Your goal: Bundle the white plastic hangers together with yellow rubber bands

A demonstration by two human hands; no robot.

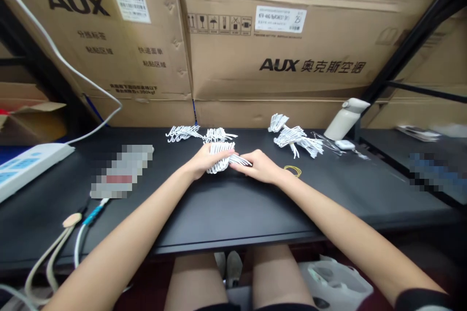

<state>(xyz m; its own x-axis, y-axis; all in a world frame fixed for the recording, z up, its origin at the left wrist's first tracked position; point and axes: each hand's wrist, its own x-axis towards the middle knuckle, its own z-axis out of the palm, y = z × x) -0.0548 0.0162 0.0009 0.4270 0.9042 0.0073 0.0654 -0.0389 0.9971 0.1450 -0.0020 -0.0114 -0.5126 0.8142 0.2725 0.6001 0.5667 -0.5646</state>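
Over the middle of the desk, my left hand [204, 160] is closed around the looped part of a bundle of white cords [220, 159]. My right hand [258, 166] pinches the loose strands at the bundle's right end. Just behind my hands lies a similar white bundle [218, 134], with another bundle [180, 132] to its left. Several more white bundles [297, 138] rest in a pile at the back right. Close to my right wrist are thin yellow bands [293, 171], apart from the hand.
A pale bottle [345, 120] stands tilted in view at the back right, by a small white case [345, 145]. On the left are a blurred flat device [123, 172] with a cable and a white power strip [32, 167]. Large cardboard boxes [226, 77] stand behind the black desk [233, 214].
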